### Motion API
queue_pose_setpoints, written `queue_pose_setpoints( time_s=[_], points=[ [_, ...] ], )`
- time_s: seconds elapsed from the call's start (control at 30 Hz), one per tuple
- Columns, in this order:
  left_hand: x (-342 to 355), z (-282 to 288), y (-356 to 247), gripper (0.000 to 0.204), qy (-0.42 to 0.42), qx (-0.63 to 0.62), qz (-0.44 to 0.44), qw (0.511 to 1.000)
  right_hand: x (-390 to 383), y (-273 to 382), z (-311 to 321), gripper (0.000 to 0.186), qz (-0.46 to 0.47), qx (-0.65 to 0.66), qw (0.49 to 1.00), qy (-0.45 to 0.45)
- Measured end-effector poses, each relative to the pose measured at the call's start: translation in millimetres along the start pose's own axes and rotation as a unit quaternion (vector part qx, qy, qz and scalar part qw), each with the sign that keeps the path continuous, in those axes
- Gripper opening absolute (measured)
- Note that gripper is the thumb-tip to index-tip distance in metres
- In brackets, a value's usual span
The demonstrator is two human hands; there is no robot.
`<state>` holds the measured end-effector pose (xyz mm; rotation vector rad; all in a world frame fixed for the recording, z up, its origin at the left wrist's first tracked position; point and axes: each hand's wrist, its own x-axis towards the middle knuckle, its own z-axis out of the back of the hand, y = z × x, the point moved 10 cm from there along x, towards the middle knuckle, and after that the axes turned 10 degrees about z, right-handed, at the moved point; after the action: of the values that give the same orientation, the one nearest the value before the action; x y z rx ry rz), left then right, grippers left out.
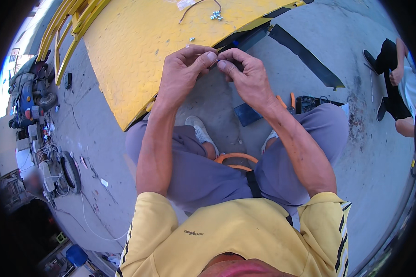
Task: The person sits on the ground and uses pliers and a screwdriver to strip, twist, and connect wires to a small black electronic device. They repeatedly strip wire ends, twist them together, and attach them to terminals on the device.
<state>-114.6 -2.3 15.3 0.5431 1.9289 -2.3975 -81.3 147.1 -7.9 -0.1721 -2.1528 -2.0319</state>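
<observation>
My left hand (185, 69) and my right hand (248, 76) meet over the edge of a yellow patterned metal plate (138, 51). Thumb and fingers are pinched together on each, around something too small to make out. On the plate beyond them lies a cluster of small shiny metal fasteners (216, 16), beside a thin dark wire (199, 5). A single fastener (192, 39) rests nearer, just past my left fingers. Below my right wrist stands a dark blue box (247, 114).
Orange-handled pliers (292, 100) lie by a black tray (312, 102) near my right knee. A dark flat strip (305, 55) extends right of the plate. Yellow railing (71, 32), a scooter (28, 97) and a tyre (70, 171) are left. Another person (395, 74) is at right.
</observation>
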Motion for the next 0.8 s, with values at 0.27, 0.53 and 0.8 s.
queue_pose_setpoints(
  time_s=[0.27, 0.53, 0.8],
  points=[
    [1.4, -3.1, -0.3, 0.022, -0.001, 0.065, -0.047, 0.997, 2.7, 19.9, 2.6, 0.012, 0.115, -0.123, 0.986, 0.014],
    [-1.9, 5.3, -1.5, 0.026, -0.01, 0.033, 0.024, 0.999, 3.4, 12.5, 8.5, 0.013, 0.044, -0.092, 0.995, 0.018],
    [3.4, -4.4, 12.9, 0.017, 0.033, 0.053, 0.015, 0.998, 3.3, 21.3, 9.0, 0.015, 0.104, -0.14, 0.984, 0.018]
  ],
)
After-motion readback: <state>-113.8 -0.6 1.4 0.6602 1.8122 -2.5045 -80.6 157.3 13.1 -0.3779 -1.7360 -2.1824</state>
